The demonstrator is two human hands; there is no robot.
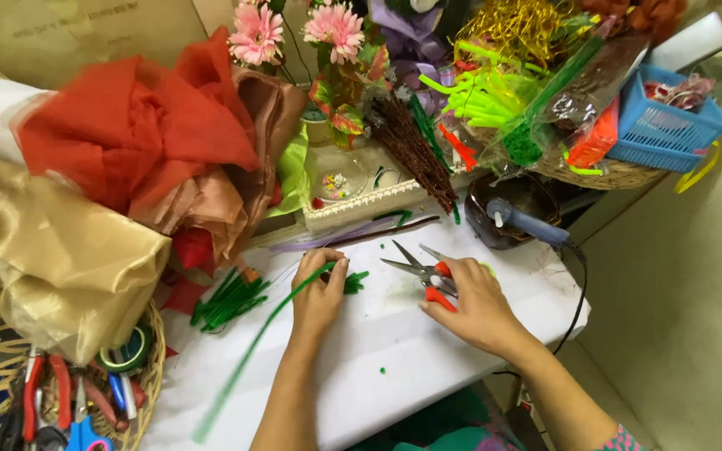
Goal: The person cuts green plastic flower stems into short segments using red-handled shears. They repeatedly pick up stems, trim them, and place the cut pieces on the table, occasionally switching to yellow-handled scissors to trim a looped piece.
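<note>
My left hand (317, 294) grips a long green fuzzy wire (248, 355) near its far end; the wire trails back toward the near-left table edge. Short green cut pieces (354, 281) lie just right of its fingers. My right hand (471, 302) rests on a pair of red-handled snips (418, 269), blades open and pointing left toward the wire. Both hands are over the white table (378, 334).
A bundle of green wire pieces (229, 299) lies left. Red, tan and gold fabric (127, 159) piles up at left. A basket of tools (77, 401) sits near-left. A glue gun (528, 224), blue basket (666, 125), pink flowers (294, 33) and green sticks stand behind.
</note>
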